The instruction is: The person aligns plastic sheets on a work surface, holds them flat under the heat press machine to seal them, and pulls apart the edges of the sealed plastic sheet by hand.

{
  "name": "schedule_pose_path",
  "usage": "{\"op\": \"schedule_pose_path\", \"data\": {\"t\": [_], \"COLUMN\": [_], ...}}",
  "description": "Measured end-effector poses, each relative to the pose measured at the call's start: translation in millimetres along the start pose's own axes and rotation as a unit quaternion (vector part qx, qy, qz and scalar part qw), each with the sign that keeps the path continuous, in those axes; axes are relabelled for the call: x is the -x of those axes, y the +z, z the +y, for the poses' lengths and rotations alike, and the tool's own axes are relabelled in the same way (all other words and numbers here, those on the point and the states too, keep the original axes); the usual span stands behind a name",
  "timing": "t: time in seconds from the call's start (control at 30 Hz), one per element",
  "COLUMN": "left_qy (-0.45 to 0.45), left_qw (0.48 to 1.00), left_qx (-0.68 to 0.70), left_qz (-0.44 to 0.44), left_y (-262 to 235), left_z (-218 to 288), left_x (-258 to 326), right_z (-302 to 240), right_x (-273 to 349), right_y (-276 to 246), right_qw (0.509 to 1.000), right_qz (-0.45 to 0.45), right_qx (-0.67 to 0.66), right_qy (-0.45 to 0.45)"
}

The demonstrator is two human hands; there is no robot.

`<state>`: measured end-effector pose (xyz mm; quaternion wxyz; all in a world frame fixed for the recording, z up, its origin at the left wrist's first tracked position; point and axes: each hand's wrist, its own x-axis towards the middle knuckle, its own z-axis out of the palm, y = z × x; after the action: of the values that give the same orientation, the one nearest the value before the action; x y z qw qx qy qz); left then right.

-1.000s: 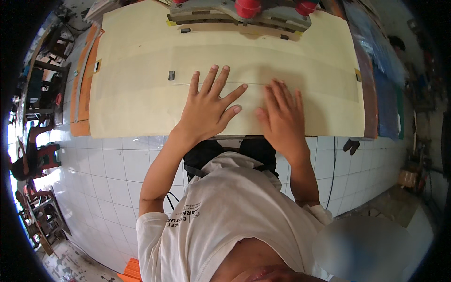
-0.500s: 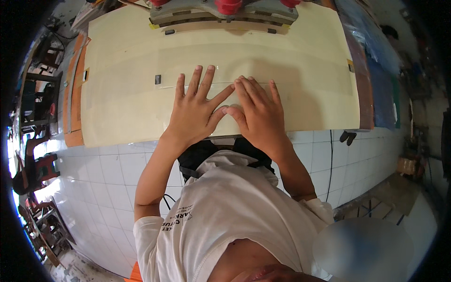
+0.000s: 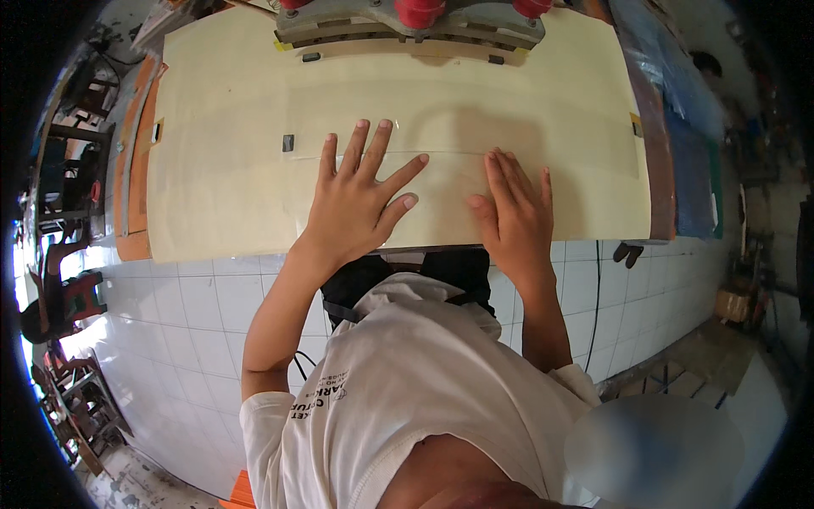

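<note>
My left hand (image 3: pixel 349 204) lies with fingers spread on a cream-coloured board (image 3: pixel 220 195) in front of me, palm down. To its right, my right hand (image 3: pixel 519 216) rests palm down on the same board, its thumb held out, the middle fingers close together and the little finger apart. Neither hand holds anything. A thin straight line (image 3: pixel 458 153) runs across the board between my fingertips; a faint glint beside it looks like clear film, but I cannot tell for sure. Left of my left fingertips sits a small dark rectangular piece (image 3: pixel 288 143).
A grey metal machine head (image 3: pixel 348 27) with red knobs (image 3: pixel 420 12) overhangs the board's far edge. Two small dark pieces (image 3: pixel 311 57) lie below it. Blue plastic sheeting (image 3: pixel 688 170) hangs at the right; a wooden strip (image 3: pixel 136 170) borders the left side.
My right hand has moved right, away from my left hand, whose fingertips it was touching. The left hand has stayed in place.
</note>
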<state>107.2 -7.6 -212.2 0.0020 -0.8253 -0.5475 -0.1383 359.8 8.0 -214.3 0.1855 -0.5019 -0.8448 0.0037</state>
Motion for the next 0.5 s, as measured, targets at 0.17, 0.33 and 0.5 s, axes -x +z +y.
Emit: {"op": "schedule_pose_path", "data": {"t": [0.17,0.33,0.5], "left_qy": [-0.004,0.0,0.003], "left_qw": [1.0,1.0,1.0], "left_qx": [0.01,0.016,0.018], "left_qz": [-0.002,0.003,0.014], "left_y": [-1,2,4], "left_z": [-1,-2,4], "left_x": [0,2,-8], "right_z": [12,18,1], "right_x": [9,14,-1], "right_y": [1,-5,3], "right_qw": [0.999,0.995,0.998], "right_qz": [0.011,0.034,0.019], "right_qx": [0.011,0.012,0.015], "right_qy": [0.034,0.092,0.053]}}
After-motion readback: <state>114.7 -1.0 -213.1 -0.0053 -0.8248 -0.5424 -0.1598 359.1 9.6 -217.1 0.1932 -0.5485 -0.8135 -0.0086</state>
